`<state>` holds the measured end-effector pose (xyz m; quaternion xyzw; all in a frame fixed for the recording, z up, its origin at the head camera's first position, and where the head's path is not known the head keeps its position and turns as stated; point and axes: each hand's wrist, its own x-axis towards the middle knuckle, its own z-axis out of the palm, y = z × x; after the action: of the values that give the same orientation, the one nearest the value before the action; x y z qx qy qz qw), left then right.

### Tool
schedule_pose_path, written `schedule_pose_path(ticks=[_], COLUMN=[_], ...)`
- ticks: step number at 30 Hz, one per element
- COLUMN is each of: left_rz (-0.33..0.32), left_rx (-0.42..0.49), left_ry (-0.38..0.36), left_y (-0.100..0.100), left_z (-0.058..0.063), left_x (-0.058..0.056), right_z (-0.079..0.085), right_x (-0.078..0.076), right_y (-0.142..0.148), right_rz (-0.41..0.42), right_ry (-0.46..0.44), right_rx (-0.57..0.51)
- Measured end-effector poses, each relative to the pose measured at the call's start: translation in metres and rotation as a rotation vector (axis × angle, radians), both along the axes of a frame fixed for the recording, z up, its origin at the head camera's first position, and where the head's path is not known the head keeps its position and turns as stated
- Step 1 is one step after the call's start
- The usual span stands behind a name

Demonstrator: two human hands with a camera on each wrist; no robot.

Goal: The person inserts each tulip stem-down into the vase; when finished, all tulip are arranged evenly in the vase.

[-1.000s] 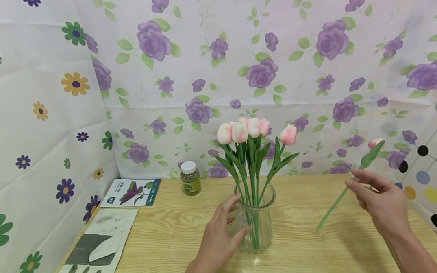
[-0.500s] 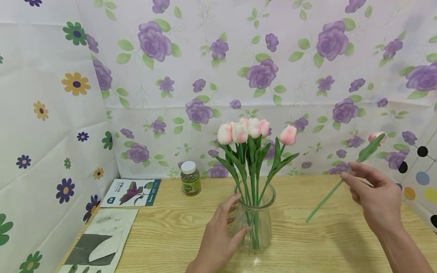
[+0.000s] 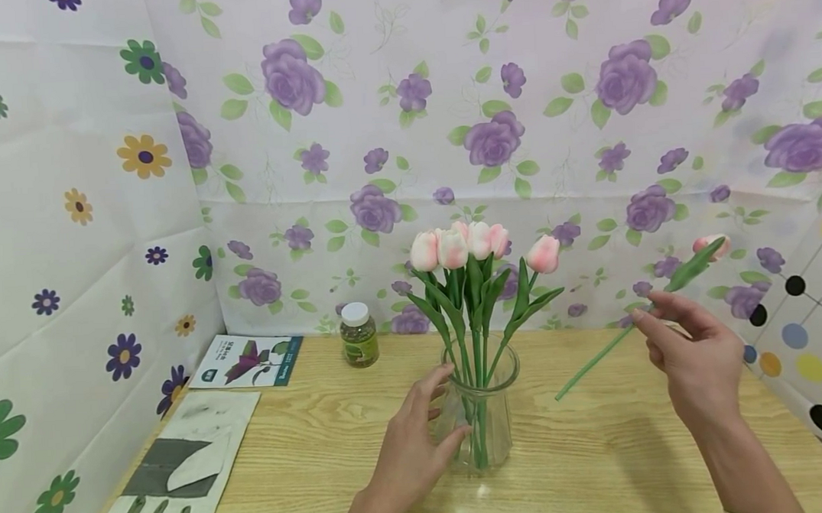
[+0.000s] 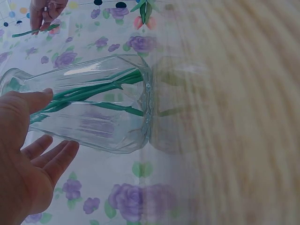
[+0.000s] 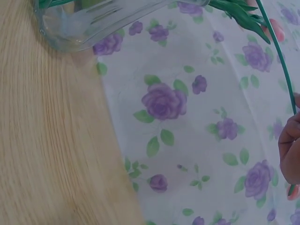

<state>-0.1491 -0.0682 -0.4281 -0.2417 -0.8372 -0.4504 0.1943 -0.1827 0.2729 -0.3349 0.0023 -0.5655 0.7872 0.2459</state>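
Observation:
A clear glass vase (image 3: pixel 497 429) stands on the wooden table with several pink-and-white tulips (image 3: pixel 452 247) in it, their green stems spreading inside. Cupped round the vase's left side, my left hand (image 3: pixel 419 432) holds it with the thumb in front and the fingers behind. In the left wrist view, the thumb (image 4: pixel 40 99) overlaps the glass near the neck. My right hand (image 3: pixel 701 362) pinches one more tulip (image 3: pixel 597 355) by its stem, off to the right of the vase. This tulip tilts, its bloom up to the right and its stem end pointing down toward the vase.
Behind and left of the vase is a small jar (image 3: pixel 359 337) with a white lid. A printed card (image 3: pixel 246 362) and a grey-and-white sheet (image 3: pixel 179 458) lie along the table's left edge. Flower-patterned cloth (image 3: pixel 413 149) covers the back wall.
My right hand has moved left and slightly up with the tulip, bringing its stem end closer to the vase. The stem now lies flatter. My left hand and the vase have stayed put.

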Motion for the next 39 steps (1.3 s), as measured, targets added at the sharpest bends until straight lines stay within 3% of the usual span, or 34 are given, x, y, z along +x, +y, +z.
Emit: schedule_pose_path(ticks=[16, 26, 39], left_rz=[0.008, 0.011, 0.005], left_rx=[0.001, -0.004, -0.003], left_ry=[0.013, 0.018, -0.005], left_y=[0.001, 0.001, 0.001], left_z=[0.0, 0.0, 0.001], left_x=[-0.001, 0.0, 0.001], right_z=[0.014, 0.017, 0.014], right_x=[-0.006, -0.011, -0.014], right_y=[-0.031, -0.046, -0.059], right_rz=[-0.094, -0.133, -0.216], right_ry=[0.037, 0.123, 0.231], right_rx=[-0.051, -0.024, 0.167])
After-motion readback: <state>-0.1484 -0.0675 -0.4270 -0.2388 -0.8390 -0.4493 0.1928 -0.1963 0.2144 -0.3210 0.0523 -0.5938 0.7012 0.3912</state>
